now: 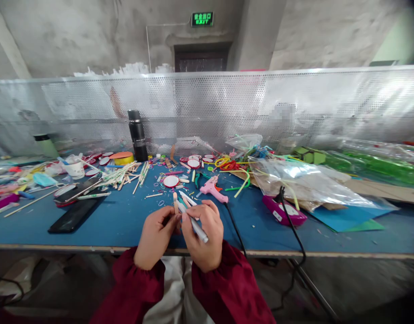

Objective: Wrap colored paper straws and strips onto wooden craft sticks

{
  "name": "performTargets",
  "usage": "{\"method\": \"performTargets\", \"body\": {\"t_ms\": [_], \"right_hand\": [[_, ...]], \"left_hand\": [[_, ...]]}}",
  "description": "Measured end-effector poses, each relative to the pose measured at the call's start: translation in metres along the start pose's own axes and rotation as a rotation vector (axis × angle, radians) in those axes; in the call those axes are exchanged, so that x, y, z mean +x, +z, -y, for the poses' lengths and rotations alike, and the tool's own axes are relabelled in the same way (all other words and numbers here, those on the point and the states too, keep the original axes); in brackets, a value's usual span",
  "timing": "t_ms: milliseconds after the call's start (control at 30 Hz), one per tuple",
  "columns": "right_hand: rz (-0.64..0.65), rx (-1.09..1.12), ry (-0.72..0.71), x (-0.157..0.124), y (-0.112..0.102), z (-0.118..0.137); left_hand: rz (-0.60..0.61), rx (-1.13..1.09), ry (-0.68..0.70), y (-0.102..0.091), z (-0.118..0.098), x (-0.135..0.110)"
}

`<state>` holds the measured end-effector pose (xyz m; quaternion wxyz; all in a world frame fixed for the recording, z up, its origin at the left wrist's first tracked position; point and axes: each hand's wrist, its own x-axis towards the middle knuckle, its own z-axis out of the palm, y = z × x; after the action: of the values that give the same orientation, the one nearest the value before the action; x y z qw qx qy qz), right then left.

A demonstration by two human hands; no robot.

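My left hand (155,235) pinches a wooden craft stick (175,199) that stands nearly upright above the front of the table. In my right hand (207,236) is a white marker pen (199,231), held slantwise like a writing tool. Its tip end points at the stick, but fingers hide whether the two touch. Just beyond the fingers lies another slim white pen-like piece (186,198), partly covered by the right hand. A pink glue gun (214,190) rests right of the hands, with teal-handled pliers (197,180) behind it.
A black bottle (137,137) stands near the perforated metal screen (207,108). Loose sticks (126,175), a black phone (75,216) and a white cup (74,167) lie left. To the right are a purple box (284,211), a black cord (296,243) and clear plastic bags (304,180).
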<state>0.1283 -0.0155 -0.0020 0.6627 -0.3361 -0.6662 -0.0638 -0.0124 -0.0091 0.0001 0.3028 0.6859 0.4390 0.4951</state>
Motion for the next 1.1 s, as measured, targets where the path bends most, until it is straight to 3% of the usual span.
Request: {"method": "performTargets", "body": {"t_ms": [1100], "right_hand": [[0.003,-0.005,-0.005,0.0002,0.0001,0.0003]], "left_hand": [[0.006,-0.002,0.000,0.0004,-0.0024,-0.0010]]}}
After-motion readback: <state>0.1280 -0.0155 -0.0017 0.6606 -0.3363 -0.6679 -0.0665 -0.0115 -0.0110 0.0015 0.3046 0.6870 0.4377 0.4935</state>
